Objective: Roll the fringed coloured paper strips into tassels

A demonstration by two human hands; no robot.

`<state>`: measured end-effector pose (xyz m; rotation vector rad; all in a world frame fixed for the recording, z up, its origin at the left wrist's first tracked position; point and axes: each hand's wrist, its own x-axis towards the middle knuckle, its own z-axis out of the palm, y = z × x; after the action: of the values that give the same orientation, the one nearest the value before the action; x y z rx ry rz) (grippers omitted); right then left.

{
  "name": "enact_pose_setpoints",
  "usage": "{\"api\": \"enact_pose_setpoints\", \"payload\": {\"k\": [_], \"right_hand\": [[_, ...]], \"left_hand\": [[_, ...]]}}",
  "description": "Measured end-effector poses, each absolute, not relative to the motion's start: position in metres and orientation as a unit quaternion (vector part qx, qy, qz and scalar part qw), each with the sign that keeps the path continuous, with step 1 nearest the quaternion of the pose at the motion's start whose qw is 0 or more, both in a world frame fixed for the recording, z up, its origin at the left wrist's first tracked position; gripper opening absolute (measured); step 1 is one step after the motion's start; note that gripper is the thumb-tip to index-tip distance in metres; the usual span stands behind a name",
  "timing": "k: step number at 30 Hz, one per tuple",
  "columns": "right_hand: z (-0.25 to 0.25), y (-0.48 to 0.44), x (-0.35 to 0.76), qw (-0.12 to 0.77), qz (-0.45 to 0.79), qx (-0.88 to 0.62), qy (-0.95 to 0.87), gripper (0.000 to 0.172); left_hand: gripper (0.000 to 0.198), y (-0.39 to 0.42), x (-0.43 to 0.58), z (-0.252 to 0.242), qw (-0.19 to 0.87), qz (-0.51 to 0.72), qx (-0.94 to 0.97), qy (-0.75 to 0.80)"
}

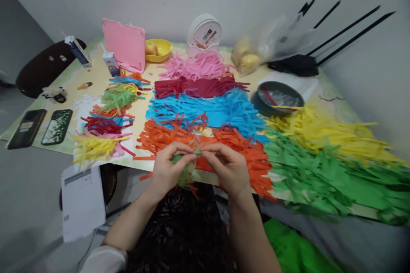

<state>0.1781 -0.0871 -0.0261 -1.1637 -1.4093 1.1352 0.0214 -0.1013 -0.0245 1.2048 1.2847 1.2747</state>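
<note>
The left hand (168,168) and right hand (229,168) pinch the top of a green tassel (185,175) at the front edge of the counter (96,81), with orange strips (245,147) just behind, blue strips (198,108) farther back, and a bowl (278,111) and yellow strips (333,132) at right

Green tassel (185,175), orange fringe (248,151), blue fringe (198,110), phone (57,127) apparently speckled white

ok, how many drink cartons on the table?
2. The left carton stands at the far left; the right carton stands in front of the pink panel, near its left edge. Another could be hidden behind that panel.
</note>
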Motion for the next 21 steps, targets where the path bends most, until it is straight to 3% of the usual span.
{"api": "enact_pose_setpoints", "payload": {"k": [5, 18, 21], "right_hand": [[-0.022, -0.09, 0.177, 0.472, 0.433, -0.479, -0.6, 0.012], [-0.032, -0.108, 0.155, 0.58, 0.299, -0.514, -0.557, 0.008], [-0.044, -0.116, 0.151, 0.532, 0.352, -0.502, -0.584, 0.011]], "left_hand": [[0.012, -0.1, 0.02, -0.028, 0.446, 0.505, 0.52, 0.524], [0.014, -0.113, 0.003, -0.037, 0.436, 0.518, 0.513, 0.528], [0.018, -0.132, -0.052, -0.034, 0.288, 0.502, 0.544, 0.608]]}}
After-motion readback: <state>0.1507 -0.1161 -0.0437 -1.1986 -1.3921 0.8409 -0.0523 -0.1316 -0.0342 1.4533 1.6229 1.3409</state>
